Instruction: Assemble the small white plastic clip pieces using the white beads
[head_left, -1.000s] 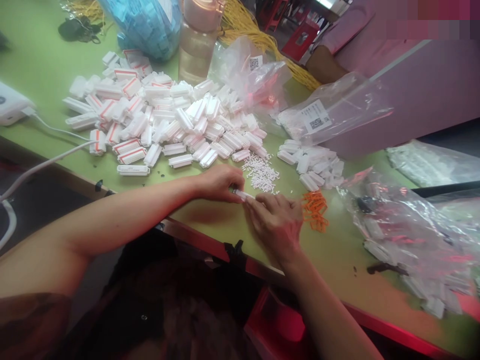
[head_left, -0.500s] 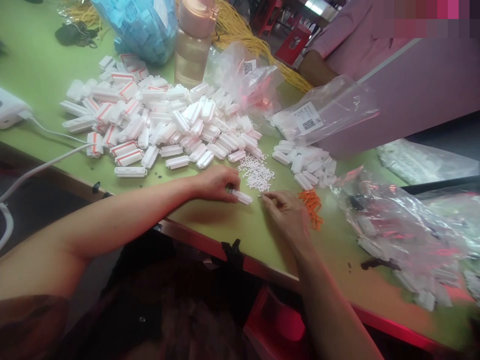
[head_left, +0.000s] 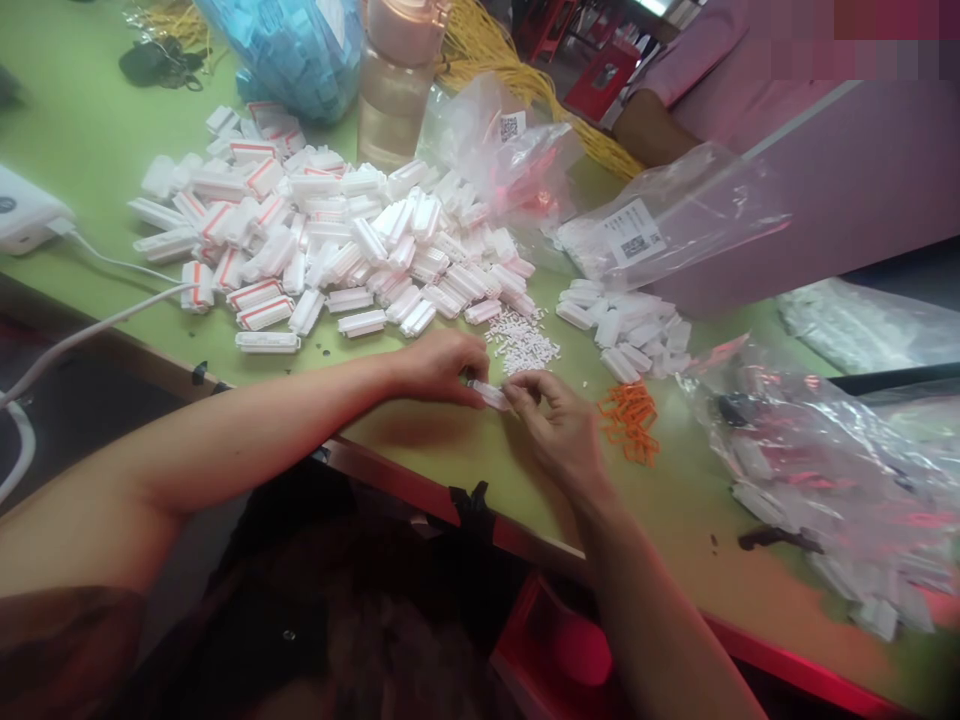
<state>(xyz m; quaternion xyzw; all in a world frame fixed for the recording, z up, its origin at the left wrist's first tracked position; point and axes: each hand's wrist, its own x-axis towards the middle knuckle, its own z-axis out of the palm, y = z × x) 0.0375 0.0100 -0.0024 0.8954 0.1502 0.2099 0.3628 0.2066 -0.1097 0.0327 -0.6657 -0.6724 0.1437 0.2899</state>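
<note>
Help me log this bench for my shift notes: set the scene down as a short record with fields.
left hand: holds a small white piece
right hand: at the piece's free end; grip unclear
just beyond the hands: tiny white pins, loosely piled
beyond, leftward: large heap of white casings
beside right hand: orange clips
surface: green tabletop
back: bottle, bag of blue pieces

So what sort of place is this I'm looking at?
Probably a small-parts assembly workshop: a heap of white plastic casings, a pile of tiny white pegs and a cluster of orange clips lie loose on a green worktop.
</note>
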